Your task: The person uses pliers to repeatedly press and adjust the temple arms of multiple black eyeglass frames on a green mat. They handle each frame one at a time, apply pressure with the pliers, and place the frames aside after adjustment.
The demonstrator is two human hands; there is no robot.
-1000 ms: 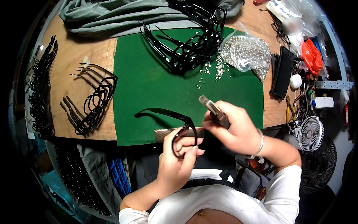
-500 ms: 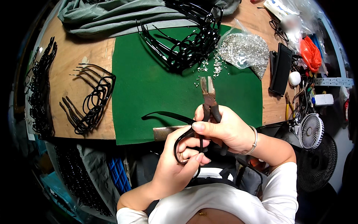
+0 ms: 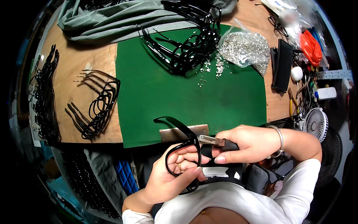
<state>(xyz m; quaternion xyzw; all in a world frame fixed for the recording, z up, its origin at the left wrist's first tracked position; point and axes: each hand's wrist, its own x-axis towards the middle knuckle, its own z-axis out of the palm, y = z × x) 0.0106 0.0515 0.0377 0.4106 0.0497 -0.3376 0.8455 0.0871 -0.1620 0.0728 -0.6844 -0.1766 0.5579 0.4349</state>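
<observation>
Above my lap, my left hand [image 3: 160, 181] grips a glossy black eyeglass frame [image 3: 198, 149], fingers behind one rim and thumb on its lower side. One temple arm of the frame stretches up and left over the mat edge; the other side is partly hidden below my hand. My right hand [image 3: 248, 147] is closed round the dark handles of metal pliers [image 3: 217, 141]. The jaws point left and meet the frame's upper corner, near the temple joint; whether they clamp it I cannot tell. Just beyond lies a textured metal strip [image 3: 167, 135] at the green mat's [image 3: 156, 93] near edge.
Black eyeglass frames lie in a heap [image 3: 186, 52] on the mat and in stacks [image 3: 102, 97] on the left wood. A clear bag [image 3: 244, 48] spills small silvery pieces. Rightward are a black case-like object [image 3: 281, 67], yellow-handled cutters [image 3: 291, 104], cables and a white fan [image 3: 316, 125].
My right hand has moved right and down, turning the pliers from pointing away to pointing left, jaws at the frame. The frame has turned, its temple arm rising more steeply. The view has shifted slightly.
</observation>
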